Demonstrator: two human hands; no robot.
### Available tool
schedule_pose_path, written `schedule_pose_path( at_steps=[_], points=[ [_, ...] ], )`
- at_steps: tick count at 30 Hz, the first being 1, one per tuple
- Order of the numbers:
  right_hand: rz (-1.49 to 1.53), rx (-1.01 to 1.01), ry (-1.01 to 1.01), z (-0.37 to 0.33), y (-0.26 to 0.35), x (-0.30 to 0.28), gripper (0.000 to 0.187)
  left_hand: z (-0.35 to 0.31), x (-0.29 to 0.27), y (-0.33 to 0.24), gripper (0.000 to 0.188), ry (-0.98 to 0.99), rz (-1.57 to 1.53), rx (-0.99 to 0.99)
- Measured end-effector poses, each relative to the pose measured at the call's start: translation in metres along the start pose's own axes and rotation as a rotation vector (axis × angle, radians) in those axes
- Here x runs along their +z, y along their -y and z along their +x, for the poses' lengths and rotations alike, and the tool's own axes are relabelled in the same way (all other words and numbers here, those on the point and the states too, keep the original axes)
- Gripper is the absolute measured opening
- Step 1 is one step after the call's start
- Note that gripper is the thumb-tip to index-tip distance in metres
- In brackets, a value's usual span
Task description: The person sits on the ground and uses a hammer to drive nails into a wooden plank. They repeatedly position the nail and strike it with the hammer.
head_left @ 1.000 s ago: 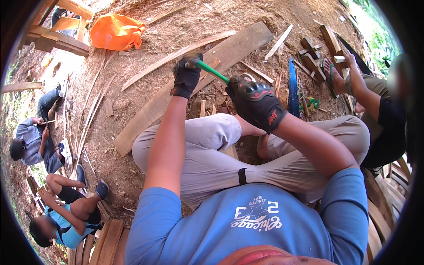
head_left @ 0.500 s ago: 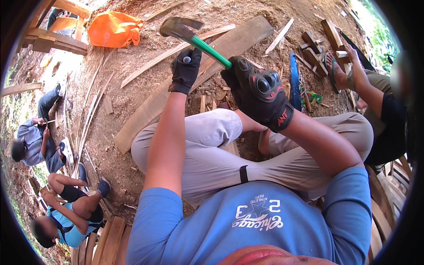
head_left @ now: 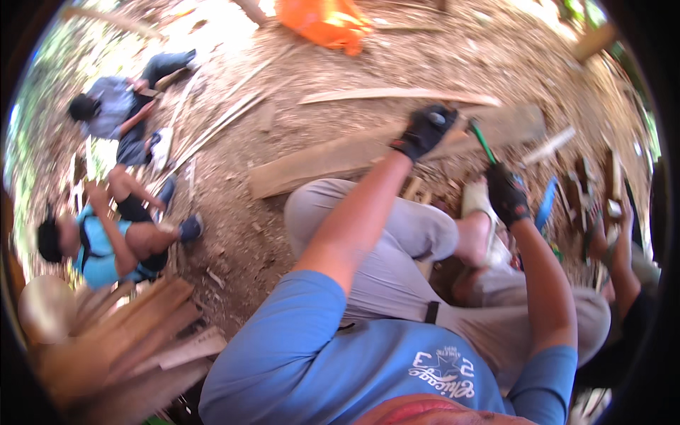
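Your right grip (head_left: 506, 195) is clamped round the green handle of a hammer (head_left: 484, 142), which slants far and left from your fist, over the ground beyond your knees; its head is too blurred to make out. Your left grip (head_left: 427, 132) is curled tight with no gap between the fingers, and a small, round, greyish end (head_left: 438, 119) shows at the top of that fist; you cannot tell from here what tool it belongs to. The two fists are apart, the left one farther out.

Below your left grip, a broad wooden plank (head_left: 312, 164) lies across the ground, and your wrist hides part of it. A thin wood strip (head_left: 397, 93) lies just past it, and an orange bag (head_left: 322, 20) sits at the far side. Your bent legs fill the space between your body and the plank. To the right lies a long blue object (head_left: 546, 204), near a co-worker (head_left: 627, 269); two more co-workers sit on the left.

Your gloves are black, your trousers pale cloth. The ground is brown and littered with chips; stacked boards (head_left: 142, 333), flat and blurred, lie near left.
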State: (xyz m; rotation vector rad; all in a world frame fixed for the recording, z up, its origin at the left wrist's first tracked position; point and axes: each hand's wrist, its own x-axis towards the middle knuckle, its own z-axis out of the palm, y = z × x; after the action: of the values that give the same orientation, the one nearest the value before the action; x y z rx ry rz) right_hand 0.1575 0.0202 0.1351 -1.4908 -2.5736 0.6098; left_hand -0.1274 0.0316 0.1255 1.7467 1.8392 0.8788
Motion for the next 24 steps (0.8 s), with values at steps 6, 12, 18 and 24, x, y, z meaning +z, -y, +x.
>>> schedule_pose_path(
  at_steps=[6,12,18,24],
  points=[
    [-0.09,0.048,0.158,0.017,-0.022,0.056,0.034,-0.03,-0.024,0.016,0.041,-0.141,-0.157,-0.01],
    [-0.143,0.214,0.208,0.009,-0.024,0.066,0.041,-0.02,-0.028,0.009,0.042,-0.035,-0.176,-0.083],
    [-0.103,0.122,0.209,0.025,-0.021,0.041,0.029,0.011,-0.011,0.092,0.016,-0.311,0.229,-0.084],
    [-0.075,0.304,0.33,0.029,-0.017,0.037,0.031,0.007,-0.06,0.08,0.044,-0.677,-1.096,-0.615]
  ],
)
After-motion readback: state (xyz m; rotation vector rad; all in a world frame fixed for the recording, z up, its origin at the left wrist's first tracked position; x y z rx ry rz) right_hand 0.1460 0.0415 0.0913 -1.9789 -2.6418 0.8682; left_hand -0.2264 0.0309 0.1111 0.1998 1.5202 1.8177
